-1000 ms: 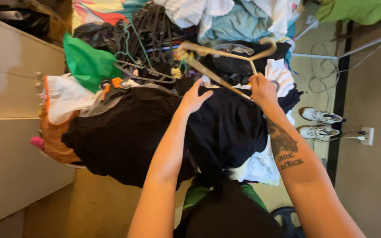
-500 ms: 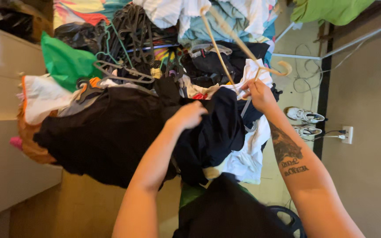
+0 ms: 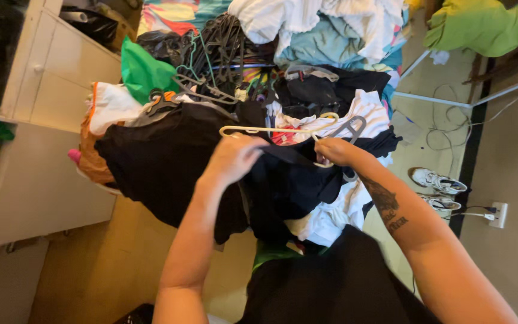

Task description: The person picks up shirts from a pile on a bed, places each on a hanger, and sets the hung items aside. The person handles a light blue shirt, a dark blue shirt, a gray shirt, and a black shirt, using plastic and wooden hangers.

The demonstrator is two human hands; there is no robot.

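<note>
My right hand (image 3: 333, 151) grips a pale plastic hanger (image 3: 277, 129) by its neck, the hanger lying across a heap of clothes. My left hand (image 3: 233, 158) is closed on a dark navy garment (image 3: 298, 180) and touches the hanger's left end. The garment drapes over a big black cloth (image 3: 163, 162) on the heap. A white garment (image 3: 331, 213) hangs below it. A grey hanger (image 3: 352, 127) pokes out just beyond my right hand.
Several dark hangers (image 3: 217, 54) are tangled at the back beside a green bag (image 3: 145, 72). White and teal laundry (image 3: 319, 30) lies further off. A white dresser (image 3: 43, 120) stands left. Sneakers (image 3: 439, 180), cables and a wall socket (image 3: 497, 214) are at the right.
My right hand swung the pale hanger down from upright to lie flat across the heap. My left hand rose to the hanger's end, still clutching the dark garment. The view shifted left.
</note>
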